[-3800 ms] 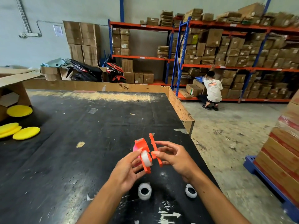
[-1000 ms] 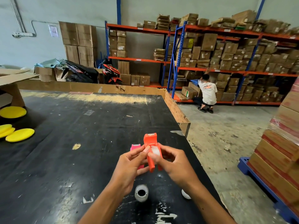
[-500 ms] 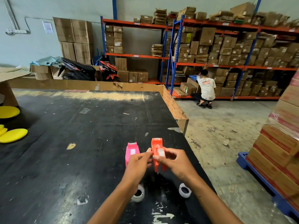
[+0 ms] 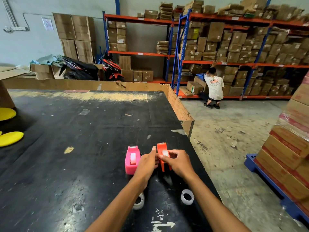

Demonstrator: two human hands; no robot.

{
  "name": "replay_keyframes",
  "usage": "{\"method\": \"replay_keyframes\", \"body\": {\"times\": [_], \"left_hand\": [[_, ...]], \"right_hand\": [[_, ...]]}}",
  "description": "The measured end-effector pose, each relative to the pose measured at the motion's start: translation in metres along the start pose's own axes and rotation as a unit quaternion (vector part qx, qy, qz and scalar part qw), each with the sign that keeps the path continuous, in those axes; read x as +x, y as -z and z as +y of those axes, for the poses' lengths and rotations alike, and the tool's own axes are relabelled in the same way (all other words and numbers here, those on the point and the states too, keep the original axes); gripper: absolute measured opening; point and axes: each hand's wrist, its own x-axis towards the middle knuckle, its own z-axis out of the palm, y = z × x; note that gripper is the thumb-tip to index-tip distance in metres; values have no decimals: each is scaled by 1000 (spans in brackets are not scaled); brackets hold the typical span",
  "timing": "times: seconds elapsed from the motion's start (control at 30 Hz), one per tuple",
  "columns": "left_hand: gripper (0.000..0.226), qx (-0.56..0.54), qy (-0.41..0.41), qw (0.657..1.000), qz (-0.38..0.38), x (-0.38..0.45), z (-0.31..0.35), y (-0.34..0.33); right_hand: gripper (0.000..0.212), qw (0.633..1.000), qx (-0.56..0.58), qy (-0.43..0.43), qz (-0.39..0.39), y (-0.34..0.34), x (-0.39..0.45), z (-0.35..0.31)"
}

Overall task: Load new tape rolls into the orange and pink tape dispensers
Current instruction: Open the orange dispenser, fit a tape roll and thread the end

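The orange tape dispenser (image 4: 162, 149) stands on the black table (image 4: 83, 148) near its right edge, with a white tape roll seated in it. My right hand (image 4: 177, 162) grips its right side, thumb on the roll. My left hand (image 4: 147, 163) touches its left side with a finger pointing up. The pink tape dispenser (image 4: 132, 159) stands just to the left, apart from my hands, with a white tape roll (image 4: 133, 158) inside. Two white tape cores (image 4: 187, 197) (image 4: 139, 200) lie on the table near me; my left forearm partly hides the left one.
Yellow discs (image 4: 10, 138) lie at the table's left edge. A cardboard rim (image 4: 177, 104) lines the far and right sides. A person (image 4: 213, 87) crouches at the box-filled shelves. Stacked cartons on a blue pallet (image 4: 287, 148) stand on the right.
The orange dispenser, earlier held open above the table with the roll going in, is now shut and set down beside the pink one. The view shifted slightly.
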Motion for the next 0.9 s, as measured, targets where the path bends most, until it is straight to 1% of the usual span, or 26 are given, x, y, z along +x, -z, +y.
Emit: {"method": "replay_keyframes", "body": {"times": [0.07,0.13,0.2,0.27,0.3,0.37,0.4,0.47,0.53,0.6,0.7,0.8,0.9], "left_hand": [[43,3,-17,1000,3,0,-4,0],[43,4,-35,999,21,1,-9,0],[33,-11,-50,998,42,1,-7,0],[21,-33,-47,997,49,1,-3,1],[16,-44,-44,997,50,2,-2,1],[16,-54,-42,996,50,4,-2,4],[16,-56,-42,996,49,3,-2,5],[19,-50,-38,997,41,4,-2,8],[21,-31,-43,998,38,3,-2,10],[17,-13,-50,998,39,4,-5,10],[14,1,-63,997,41,3,-6,6],[15,12,-69,996,48,0,-4,5],[23,52,-70,995,48,-1,-3,6]], "right_hand": [[21,1000,4,12,10,-1,-3,-1],[9,998,37,31,27,-2,-8,-3],[25,995,73,60,32,-2,-15,-5],[30,993,76,87,27,-2,-17,-4],[36,993,67,97,19,-1,-18,-4],[48,993,47,105,-3,3,-20,-7],[49,994,34,103,-17,5,-19,-9],[44,994,40,84,-53,10,-15,-11],[27,992,90,30,-79,16,-11,-17],[16,991,100,0,-87,20,-7,-20],[9,995,53,31,-82,23,-2,-22],[9,996,36,50,-61,25,1,-25],[3,994,-1,110,-20,28,1,-30]]}}
